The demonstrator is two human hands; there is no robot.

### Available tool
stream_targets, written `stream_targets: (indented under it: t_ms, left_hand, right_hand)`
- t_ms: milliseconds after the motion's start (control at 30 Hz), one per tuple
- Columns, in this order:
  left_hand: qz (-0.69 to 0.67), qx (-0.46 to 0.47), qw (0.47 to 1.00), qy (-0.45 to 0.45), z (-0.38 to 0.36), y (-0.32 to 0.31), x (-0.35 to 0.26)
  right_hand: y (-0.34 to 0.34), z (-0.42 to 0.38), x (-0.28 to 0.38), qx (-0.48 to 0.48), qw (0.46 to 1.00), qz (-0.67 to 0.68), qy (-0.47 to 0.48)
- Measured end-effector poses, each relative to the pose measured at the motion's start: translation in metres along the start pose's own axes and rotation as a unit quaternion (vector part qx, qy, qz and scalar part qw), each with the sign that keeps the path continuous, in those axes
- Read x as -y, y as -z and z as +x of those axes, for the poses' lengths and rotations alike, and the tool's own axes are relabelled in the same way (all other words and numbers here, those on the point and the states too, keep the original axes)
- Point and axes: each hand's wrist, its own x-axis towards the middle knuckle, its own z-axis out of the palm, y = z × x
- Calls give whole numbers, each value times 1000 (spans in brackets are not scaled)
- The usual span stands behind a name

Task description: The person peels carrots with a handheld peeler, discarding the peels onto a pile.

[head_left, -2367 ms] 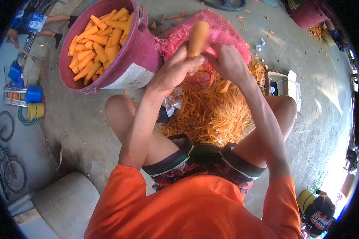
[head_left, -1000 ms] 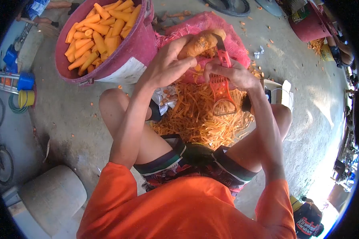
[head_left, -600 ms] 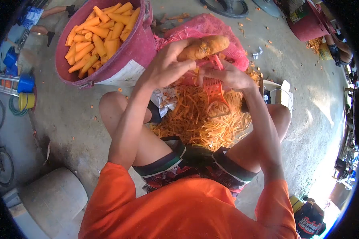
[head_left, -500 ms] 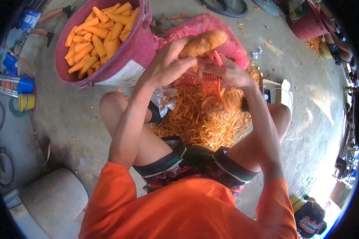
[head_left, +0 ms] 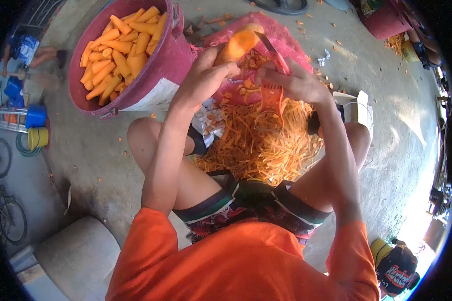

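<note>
Head view, carrot (head_left: pixel 242 43): projecting beyond your left fingers (head_left: pixel 230 68); likely firm, light, slick; grasp its base.
Left fingers: closed around its near end.
Right fingers (head_left: pixel 267 76): gripping the red peeler (head_left: pixel 272 100).

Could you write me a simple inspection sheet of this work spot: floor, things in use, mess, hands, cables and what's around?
Surface: concrete floor, with scattered carrot bits.
Things in use: carrot; red peeler, blade by the carrot's upper end, contact unclear; purple-red tub holding peeled carrots.
Clutter: heap of peelings between the legs; pink mesh sack beyond it; crumpled wrapping left of the heap.
Hands: left hand grips the carrot; right hand grips the peeler.
Cables: thin cord at the white box, apparently unconnected to the peeler.
Surroundings: bicycle, blue bucket, another person's legs at left.
</note>
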Motion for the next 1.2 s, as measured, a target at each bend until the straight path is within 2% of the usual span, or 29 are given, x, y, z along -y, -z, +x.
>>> stream_targets:
  t_ms: [67,200,300,367,500,567,633,700,733,800,833,867,900,933,1000,1067,1133,1167,1200]
  left_hand:
    - [13,9,1000,-11,1,-4,0]
    - [69,11,997,-21,-1,-6,-2]
    - [73,16,995,-61,-2,-6,0]
    - [121,-9,985,-118,-4,-8,1]
    - [139,16,988,-65,-11,-12,0]
    - [146,11,987,-71,-10,-10,1]
    - [154,7,985,-77,-10,-4,-1]
    - [252,-4,965,-77,-12,2,-7]
    - [251,-2,965,-77,-9,3,-5]
    - [141,48,984,-97,-3,6,3]
    - [101,45,990,-87,-3,-1,4]
    - [115,47,990,-66,-6,0,3]
    - [123,53,987,-84,-5,1,1]
    - [130,59,984,-103,-4,2,-2]
    - [164,85,976,-113,5,14,-10]
    - [193,109,968,-116,3,9,-8]
    - [-26,88,992,-92,-3,-7,-1]
    - [22,46,995,-87,-1,-7,7]
    - [25,45,995,-88,2,2,11]
  right_hand:
    - [0,-2,16,6,992,76,-96]
    - [0,-2,10,20,991,100,-88]
    - [-5,3,-10,23,991,89,-98]
    - [-8,5,-18,23,993,58,-101]
    - [-5,4,-20,62,986,96,-123]
    - [-4,4,-13,101,989,91,-57]
    - [-7,5,-19,83,990,91,-64]
    - [-8,7,-28,63,991,92,-72]
    - [-10,8,-30,78,986,119,-88]
    - [-13,9,-32,98,979,144,-102]
    - [-15,9,-35,86,983,133,-94]
    - [-16,9,-38,72,986,123,-86]
    - [-11,6,-42,94,977,146,-127]
    - [-8,7,-40,93,977,144,-125]
    - [-3,5,-37,135,981,80,-112]
    - [-17,5,-37,99,982,113,-112]
    - [-26,9,-35,66,983,142,-98]
    - [-30,10,-37,47,985,161,-45]
    - [-33,10,-40,28,983,180,6]
